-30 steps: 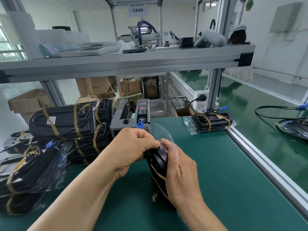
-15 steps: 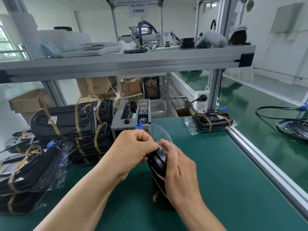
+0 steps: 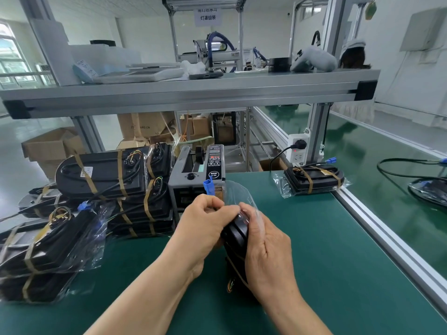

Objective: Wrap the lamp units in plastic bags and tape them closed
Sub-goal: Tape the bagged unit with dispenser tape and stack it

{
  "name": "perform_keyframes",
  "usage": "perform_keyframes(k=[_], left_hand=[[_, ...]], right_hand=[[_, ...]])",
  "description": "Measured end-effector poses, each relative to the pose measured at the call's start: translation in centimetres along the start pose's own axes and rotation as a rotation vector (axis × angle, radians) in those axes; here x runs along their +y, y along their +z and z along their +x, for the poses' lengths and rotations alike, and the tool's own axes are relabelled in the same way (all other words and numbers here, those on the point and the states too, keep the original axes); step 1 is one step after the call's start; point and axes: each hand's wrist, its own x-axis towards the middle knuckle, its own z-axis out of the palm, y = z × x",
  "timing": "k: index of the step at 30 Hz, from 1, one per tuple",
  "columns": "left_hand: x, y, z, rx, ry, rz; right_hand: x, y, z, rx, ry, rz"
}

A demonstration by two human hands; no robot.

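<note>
Left hand (image 3: 203, 228) and right hand (image 3: 266, 252) around bagged lamp unit (image 3: 235, 236) before "SEMI" dispenser (image 3: 183, 183)

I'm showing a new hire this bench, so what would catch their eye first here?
First, the two hands at centre: the left hand pinches a clear bag over a black lamp standing on edge, which the right hand holds. Just behind them sits a grey tape dispenser, with a stack of strapped black lamps to its left. One bagged lamp lies at the mat's far right edge.
</note>
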Motion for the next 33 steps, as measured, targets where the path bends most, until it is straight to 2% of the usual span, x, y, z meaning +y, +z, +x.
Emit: perform_keyframes(k=[4, 7, 9, 11, 14, 17, 21, 24, 29, 33], left_hand=[[-0.5, -0.3, -1.0, -0.041, -0.077, -0.090], [-0.8, -0.6, -1.1, -0.030, 0.102, 0.008], [-0.9, -0.8, -1.3, -0.011, 0.254, 0.185], [-1.1, -1.2, -1.7, -0.016, 0.350, 0.265], [-2.4, -1.7, -2.5, -0.020, 0.394, 0.266], [-4.2, -1.7, -3.9, -0.012, 0.407, 0.241], [-7.0, -1.1, -6.1, -0.073, 0.480, 0.296], [-8.8, -0.1, -7.7, -0.054, 0.588, 0.376], [-10.1, 1.0, -8.3, 0.032, 0.741, 0.506], [-9.3, -0.4, -8.5, -0.105, 0.701, 0.599]], right_hand=[[0.4, 0.6, -0.1, 0.064, -0.096, 0.044], [1.3, 0.8, -0.4, 0.054, -0.204, 0.175], [1.6, 0.7, -0.8, -0.047, -0.223, 0.253], [1.8, 0.1, -1.1, -0.153, -0.203, 0.306], [1.6, -1.6, -2.3, -0.317, -0.161, 0.321], [0.7, -3.4, -3.8, -0.429, -0.014, 0.337], [-0.2, -4.6, -5.2, -0.339, 0.179, 0.209], [0.1, -4.4, -6.4, -0.255, 0.189, 0.063], [1.0, -3.0, -7.8, -0.095, 0.074, 0.115], [1.3, -3.0, -7.4, 0.085, 0.138, 0.239]])
